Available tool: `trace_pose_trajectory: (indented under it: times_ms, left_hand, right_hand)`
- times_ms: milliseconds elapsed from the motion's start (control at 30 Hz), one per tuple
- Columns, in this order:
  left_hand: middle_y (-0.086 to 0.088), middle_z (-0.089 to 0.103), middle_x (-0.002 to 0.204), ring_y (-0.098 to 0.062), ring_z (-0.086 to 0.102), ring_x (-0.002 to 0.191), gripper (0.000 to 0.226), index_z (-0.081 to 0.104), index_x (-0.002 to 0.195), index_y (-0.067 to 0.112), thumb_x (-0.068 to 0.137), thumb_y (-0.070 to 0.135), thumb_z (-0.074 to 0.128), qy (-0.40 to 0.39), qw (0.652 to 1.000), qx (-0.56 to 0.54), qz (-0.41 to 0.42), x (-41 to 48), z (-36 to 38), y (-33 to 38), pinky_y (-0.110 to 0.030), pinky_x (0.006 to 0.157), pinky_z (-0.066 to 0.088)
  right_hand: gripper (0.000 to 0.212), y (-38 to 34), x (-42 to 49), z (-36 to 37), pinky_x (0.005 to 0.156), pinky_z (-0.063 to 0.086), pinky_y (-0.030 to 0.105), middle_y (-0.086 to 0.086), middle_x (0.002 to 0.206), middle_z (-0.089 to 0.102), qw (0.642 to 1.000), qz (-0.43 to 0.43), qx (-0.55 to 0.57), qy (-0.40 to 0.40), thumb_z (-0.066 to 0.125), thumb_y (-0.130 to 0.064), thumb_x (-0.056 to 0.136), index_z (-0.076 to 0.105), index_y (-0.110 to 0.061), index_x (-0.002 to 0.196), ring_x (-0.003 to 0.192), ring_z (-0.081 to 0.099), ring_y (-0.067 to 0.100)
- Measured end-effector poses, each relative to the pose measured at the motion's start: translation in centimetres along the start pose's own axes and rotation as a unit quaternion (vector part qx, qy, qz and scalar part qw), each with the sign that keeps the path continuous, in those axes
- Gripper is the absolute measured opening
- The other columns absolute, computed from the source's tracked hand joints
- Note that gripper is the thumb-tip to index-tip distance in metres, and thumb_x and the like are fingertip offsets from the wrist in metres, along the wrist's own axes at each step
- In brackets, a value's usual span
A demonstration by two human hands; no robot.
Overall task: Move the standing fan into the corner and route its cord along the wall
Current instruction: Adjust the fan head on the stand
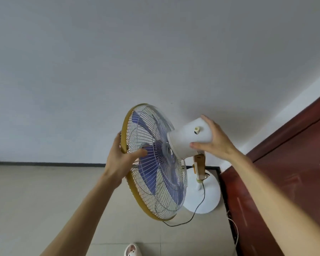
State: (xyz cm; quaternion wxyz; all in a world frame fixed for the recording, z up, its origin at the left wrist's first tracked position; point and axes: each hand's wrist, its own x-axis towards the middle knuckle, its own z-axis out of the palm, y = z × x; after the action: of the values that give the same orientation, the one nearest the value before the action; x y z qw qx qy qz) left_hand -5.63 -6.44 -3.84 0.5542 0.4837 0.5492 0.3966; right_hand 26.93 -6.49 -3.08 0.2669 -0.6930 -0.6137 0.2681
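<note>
Two hands are gripping the fan (155, 163), which is standing in the floor (35, 200) corner between wall (118, 61) and door (284, 172): left hand (118, 159) grasping the cage rim, right hand (215, 138) clasping the motor housing. Its black cord (198, 206) is trailing across the floor.

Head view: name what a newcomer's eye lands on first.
The standing fan dominates the centre, its gold-rimmed cage and blue blades tilted, white base near the corner by a dark red door. The left hand grips the cage rim; the right hand clasps the white motor housing. A black cord trails onto the floor.
</note>
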Motion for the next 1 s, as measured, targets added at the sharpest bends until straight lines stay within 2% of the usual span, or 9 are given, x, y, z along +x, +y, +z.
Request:
trace_pose_trajectory:
  times_ms: [100, 200, 433, 600, 667, 733, 833, 900, 1000]
  left_hand:
    - [0.001, 0.071, 0.110, -0.019, 0.074, 0.087, 0.085, 0.045, 0.140, 0.028, 0.067, 0.018, 0.088, 0.011, 1.000, 0.001, -0.017, -0.3, -3.1, -0.4, -0.030, 0.062, 0.061]
    - [0.006, 0.073, 0.105, -0.014, 0.074, 0.087, 0.082, 0.048, 0.139, 0.029, 0.067, 0.018, 0.087, 0.005, 1.000, 0.010, -0.013, -0.4, -6.1, -0.6, -0.027, 0.061, 0.061]
    - [-0.004, 0.071, 0.104, -0.023, 0.071, 0.090, 0.068, 0.053, 0.131, 0.032, 0.072, 0.017, 0.084, 0.042, 0.998, 0.021, -0.052, 1.0, -10.7, -0.8, -0.033, 0.064, 0.060]
    - [-0.005, 0.055, 0.137, -0.019, 0.060, 0.110, 0.079, 0.037, 0.147, 0.025, 0.080, 0.026, 0.078, 0.146, 0.978, 0.134, -0.063, 0.7, -10.7, -0.5, -0.039, 0.084, 0.054]
    - [-0.012, 0.041, 0.150, -0.029, 0.033, 0.139, 0.073, 0.039, 0.146, 0.021, 0.081, 0.028, 0.074, 0.236, 0.938, 0.254, 0.005, -0.6, -9.3, -0.2, -0.046, 0.110, 0.035]
    - [-0.012, 0.046, 0.145, -0.028, 0.027, 0.141, 0.054, 0.053, 0.133, 0.018, 0.083, 0.028, 0.069, 0.275, 0.901, 0.296, 0.156, -2.7, -6.9, 0.2, -0.030, 0.115, 0.020]
    - [0.007, 0.059, 0.122, -0.014, 0.046, 0.119, 0.028, 0.060, 0.112, 0.031, 0.085, 0.038, 0.058, 0.159, 0.914, 0.294, 0.231, -5.4, -1.9, -0.9, -0.012, 0.099, 0.029]
    - [0.011, 0.057, 0.124, -0.010, 0.046, 0.117, 0.035, 0.054, 0.118, 0.038, 0.084, 0.044, 0.055, 0.018, 0.949, 0.282, 0.141, -5.9, 1.7, -2.7, -0.020, 0.094, 0.038]
    - [-0.001, 0.048, 0.141, -0.021, 0.044, 0.130, 0.070, 0.038, 0.142, 0.026, 0.081, 0.045, 0.066, -0.129, 0.961, 0.240, -0.053, -3.8, 7.1, -5.6, -0.031, 0.100, 0.039]
  right_hand:
    - [0.107, -1.1, 2.0, 0.9, 0.099, 0.044, 0.034, -0.004, 0.142, 0.043, 0.996, 0.017, 0.041, -0.071, 0.089, -0.055, 0.049, 0.033, -0.050, 0.140, 0.125, 0.047, 0.015]
    - [0.101, -2.6, 2.9, 2.4, 0.074, 0.052, 0.029, -0.012, 0.127, 0.048, 0.983, 0.025, 0.064, -0.169, 0.091, -0.055, 0.046, 0.035, -0.054, 0.130, 0.107, 0.056, 0.011]
    - [0.095, -5.7, 3.3, 6.7, 0.081, 0.052, 0.036, -0.002, 0.116, 0.051, 0.984, -0.028, -0.031, -0.174, 0.085, -0.066, 0.048, 0.033, -0.047, 0.125, 0.101, 0.055, 0.018]
    - [0.091, -6.7, 3.6, 8.6, 0.079, 0.053, 0.039, -0.004, 0.111, 0.053, 0.987, -0.039, -0.055, -0.148, 0.080, -0.075, 0.044, 0.037, -0.052, 0.120, 0.095, 0.056, 0.015]
    - [0.091, -7.0, 4.0, 8.8, 0.080, 0.053, 0.040, -0.005, 0.111, 0.053, 0.986, -0.038, -0.064, -0.148, 0.078, -0.079, 0.042, 0.037, -0.054, 0.119, 0.096, 0.056, 0.016]
    - [0.093, -7.2, 4.3, 8.7, 0.081, 0.052, 0.040, -0.005, 0.111, 0.053, 0.987, -0.027, -0.060, -0.145, 0.078, -0.080, 0.040, 0.037, -0.054, 0.120, 0.097, 0.055, 0.016]
    - [0.095, -7.1, 4.7, 8.2, 0.084, 0.053, 0.040, -0.005, 0.117, 0.053, 0.988, -0.011, -0.052, -0.142, 0.081, -0.075, 0.043, 0.037, -0.049, 0.123, 0.102, 0.055, 0.018]
    - [0.094, -7.2, 5.0, 7.8, 0.085, 0.053, 0.040, -0.005, 0.119, 0.054, 0.989, -0.005, -0.046, -0.139, 0.083, -0.070, 0.046, 0.037, -0.046, 0.124, 0.103, 0.056, 0.017]
    - [0.098, -7.3, 5.1, 7.1, 0.084, 0.052, 0.038, -0.005, 0.121, 0.052, 0.988, -0.002, -0.055, -0.146, 0.082, -0.071, 0.048, 0.035, -0.043, 0.129, 0.104, 0.055, 0.017]
